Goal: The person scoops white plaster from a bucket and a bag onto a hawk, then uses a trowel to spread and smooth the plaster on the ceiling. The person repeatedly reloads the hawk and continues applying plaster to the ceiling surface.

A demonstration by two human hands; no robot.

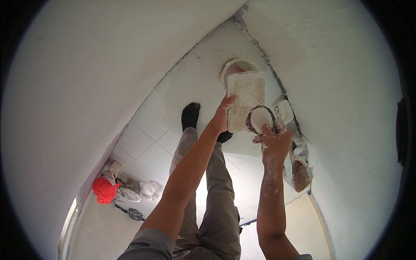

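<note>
Red bundle (105, 190) on floor (162, 115), far left. Left hand (223, 113) pinching left edge of raised, white-smeared tray (245, 93), partly hiding white bucket (223, 77). Round tub (261, 117) overlaps tray's lower right, gripped by right hand (277, 138). Plastic bag (300, 174) by right wall (351, 108).

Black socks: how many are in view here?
2. The left sock shows plainly on the tiled floor; the right sock is partly hidden behind the left hand and the pale rectangular object it grips.
</note>
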